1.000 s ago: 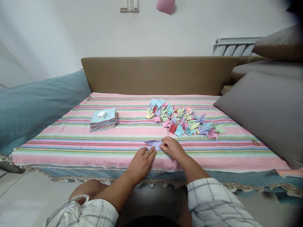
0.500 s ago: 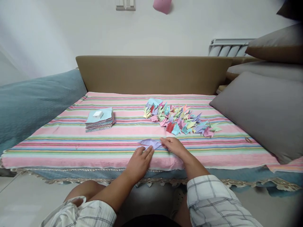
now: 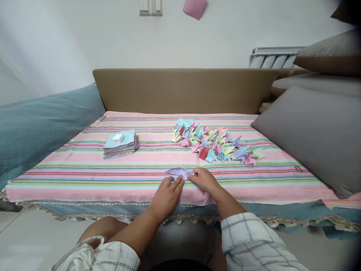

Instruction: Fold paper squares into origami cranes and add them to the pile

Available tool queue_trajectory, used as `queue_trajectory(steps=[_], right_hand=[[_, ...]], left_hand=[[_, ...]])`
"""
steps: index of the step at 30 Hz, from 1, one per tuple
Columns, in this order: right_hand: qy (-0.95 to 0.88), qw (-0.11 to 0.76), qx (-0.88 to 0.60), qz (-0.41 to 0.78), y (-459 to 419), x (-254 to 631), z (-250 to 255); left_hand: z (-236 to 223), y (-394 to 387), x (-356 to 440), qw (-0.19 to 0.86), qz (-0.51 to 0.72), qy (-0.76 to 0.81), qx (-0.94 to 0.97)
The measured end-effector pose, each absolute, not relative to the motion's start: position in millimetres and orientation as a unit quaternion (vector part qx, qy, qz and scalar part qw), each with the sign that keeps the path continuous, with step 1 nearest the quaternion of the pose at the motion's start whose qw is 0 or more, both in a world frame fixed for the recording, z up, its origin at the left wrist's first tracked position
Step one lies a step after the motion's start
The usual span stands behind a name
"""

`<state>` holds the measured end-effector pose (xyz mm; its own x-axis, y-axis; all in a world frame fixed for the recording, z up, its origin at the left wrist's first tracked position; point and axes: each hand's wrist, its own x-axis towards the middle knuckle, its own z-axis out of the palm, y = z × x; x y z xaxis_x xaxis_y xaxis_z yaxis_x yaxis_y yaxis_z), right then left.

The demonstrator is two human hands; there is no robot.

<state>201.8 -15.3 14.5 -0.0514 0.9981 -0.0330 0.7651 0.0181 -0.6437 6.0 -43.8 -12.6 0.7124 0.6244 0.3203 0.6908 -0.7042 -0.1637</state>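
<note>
A lilac folded paper (image 3: 177, 172) lies flat on the striped cloth (image 3: 84, 177) near the front edge. My left hand (image 3: 166, 195) rests palm down with its fingers stretched out, the fingertips touching the paper's near edge. My right hand (image 3: 203, 179) has its fingers curled and pinches the paper's right end. Beyond them lies a heap of several coloured paper cranes (image 3: 211, 145).
A stack of square coloured papers (image 3: 120, 144) with a small white block (image 3: 117, 137) on top sits at the left. Grey cushions (image 3: 310, 128) crowd the right side, a teal blanket (image 3: 36, 124) the left, and a brown backrest (image 3: 183, 90) runs along the far edge.
My right hand has slid a little left along the paper, closer to my left hand. The view shifted slightly; the paper stays flat on the cloth.
</note>
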Motion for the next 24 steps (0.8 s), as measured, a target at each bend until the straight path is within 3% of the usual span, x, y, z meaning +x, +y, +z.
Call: queue_trajectory(steps=[24], right_hand=[[-0.667, 0.241, -0.663, 0.242, -18.8, 197.2, 14.3]], left_hand=[[8.5, -43.4, 20.2, 0.119, -0.095, -0.405, -0.901]])
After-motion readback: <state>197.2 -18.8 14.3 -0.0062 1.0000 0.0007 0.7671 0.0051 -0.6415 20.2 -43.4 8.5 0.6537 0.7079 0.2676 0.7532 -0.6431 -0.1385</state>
